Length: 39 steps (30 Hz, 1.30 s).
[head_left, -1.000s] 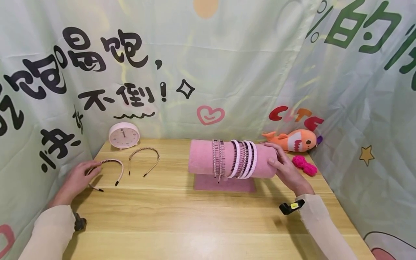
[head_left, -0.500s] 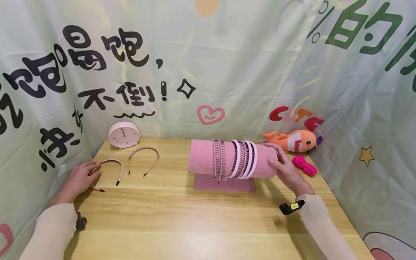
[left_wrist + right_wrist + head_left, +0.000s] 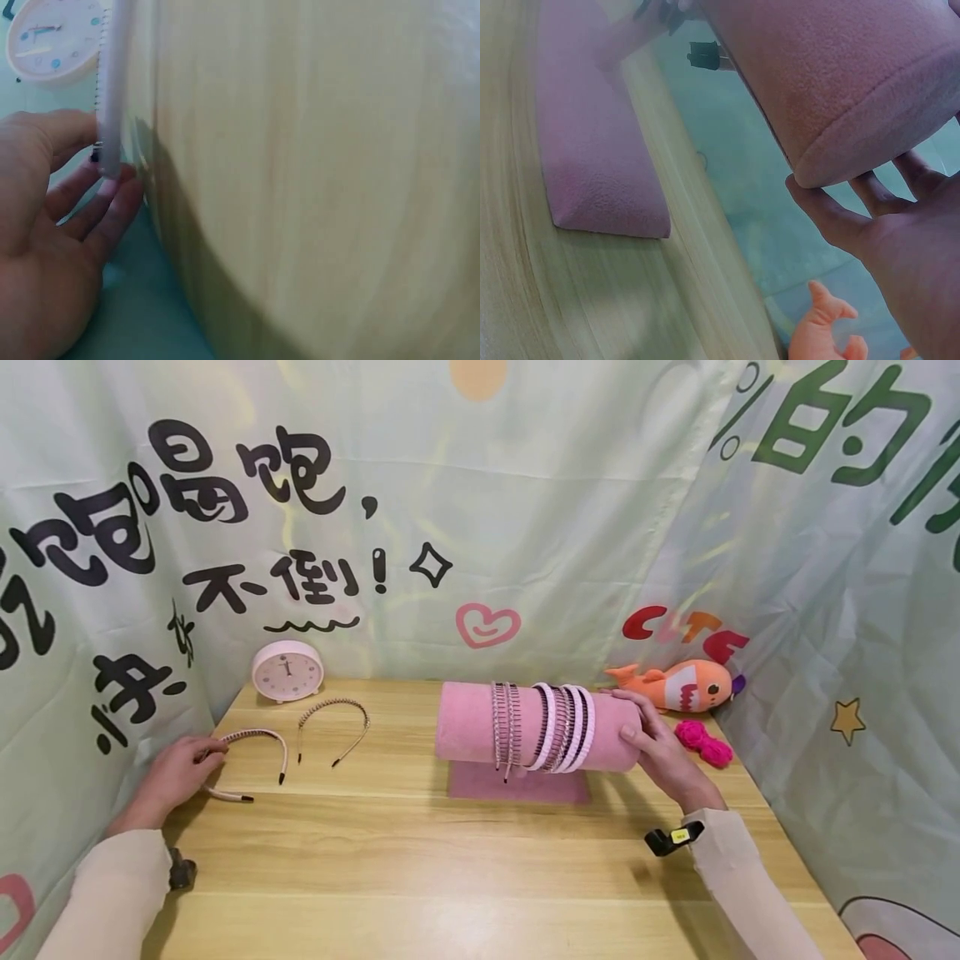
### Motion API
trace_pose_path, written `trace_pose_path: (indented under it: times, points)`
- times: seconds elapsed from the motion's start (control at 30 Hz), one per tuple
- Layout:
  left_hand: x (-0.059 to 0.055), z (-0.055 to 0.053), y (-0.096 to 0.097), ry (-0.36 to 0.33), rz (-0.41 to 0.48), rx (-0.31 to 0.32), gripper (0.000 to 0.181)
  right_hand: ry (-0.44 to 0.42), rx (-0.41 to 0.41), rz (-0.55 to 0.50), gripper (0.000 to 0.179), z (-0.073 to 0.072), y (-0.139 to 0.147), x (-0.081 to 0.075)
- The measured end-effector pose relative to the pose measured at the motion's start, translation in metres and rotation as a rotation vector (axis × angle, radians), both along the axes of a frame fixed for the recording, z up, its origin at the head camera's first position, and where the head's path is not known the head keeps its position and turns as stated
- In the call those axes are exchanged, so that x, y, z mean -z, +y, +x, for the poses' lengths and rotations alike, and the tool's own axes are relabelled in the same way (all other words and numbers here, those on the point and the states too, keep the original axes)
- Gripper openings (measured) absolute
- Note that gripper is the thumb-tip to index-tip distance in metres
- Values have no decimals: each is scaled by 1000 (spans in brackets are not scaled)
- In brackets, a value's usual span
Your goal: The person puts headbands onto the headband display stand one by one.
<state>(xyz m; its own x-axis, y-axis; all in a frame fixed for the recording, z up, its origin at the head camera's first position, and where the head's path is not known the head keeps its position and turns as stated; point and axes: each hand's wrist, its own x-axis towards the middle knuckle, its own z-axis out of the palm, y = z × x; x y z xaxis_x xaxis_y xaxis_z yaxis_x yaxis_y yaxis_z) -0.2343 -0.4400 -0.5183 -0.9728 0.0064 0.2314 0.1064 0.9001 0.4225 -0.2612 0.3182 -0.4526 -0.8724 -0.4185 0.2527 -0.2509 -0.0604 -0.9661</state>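
At the left, my left hand (image 3: 177,775) holds a pale headband (image 3: 255,735) by its curved side, its dark-tipped ends pointing right over the table. In the left wrist view, the headband (image 3: 112,90) passes between the thumb side and the other fingers (image 3: 120,206). My right hand (image 3: 667,756) grips the right end of a pink plush headband stand (image 3: 465,722), thumb in front and fingers behind. Several headbands (image 3: 558,727), white and thin beaded ones, ring the stand's roll. Another thin headband (image 3: 333,703) lies apart, right of the held one.
A pink clock (image 3: 288,671) stands at the back left of the wooden table (image 3: 420,877). At the back right are an orange plush fish (image 3: 686,685) and a bright pink yarn bundle (image 3: 703,743). Printed curtains (image 3: 570,527) enclose the back and sides.
The headband at my left hand has shifted slightly right and turned a little, and more of its near end shows. My right hand and the stand have stayed put.
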Motion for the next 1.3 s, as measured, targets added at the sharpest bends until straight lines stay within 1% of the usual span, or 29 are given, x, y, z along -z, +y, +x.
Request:
trace_pose_path:
  times: [0.1,0.2,0.3,0.5,0.6,0.7,0.77,0.9,0.97,1.07,1.17,1.23,1.3]
  points:
    - [-3,2,-3,-34,10,-7,20,1,2,6,54,0,0,0]
    - [-5,4,-6,-48,9,3,24,-3,1,9,54,-1,1,1]
    - [-5,5,-10,-83,12,3,28,-11,-1,12,55,-2,2,2]
    - [-7,8,-14,-124,48,15,32,-26,-3,18,55,-3,2,3]
    - [-12,11,-15,-144,66,33,34,-24,-5,19,55,-3,2,2]
    - [-20,13,-15,-174,80,52,32,-21,-3,16,55,-2,2,2]
    - [-25,15,-14,-218,127,70,32,-19,-1,14,55,-2,2,2]
    - [-35,20,-11,-348,252,91,37,-13,7,10,54,-1,2,1]
    - [-40,22,-9,-389,286,98,39,-12,12,13,54,-1,1,1]
    - [-43,25,-7,-407,298,97,38,-12,17,20,55,-1,1,1]
    - [-43,27,-7,-401,299,94,37,-17,10,22,55,-1,1,2]
    - [-42,28,-8,-402,316,97,37,-20,6,20,55,-2,1,3]
    - [-41,29,-10,-418,347,92,35,-24,6,18,55,-2,1,3]
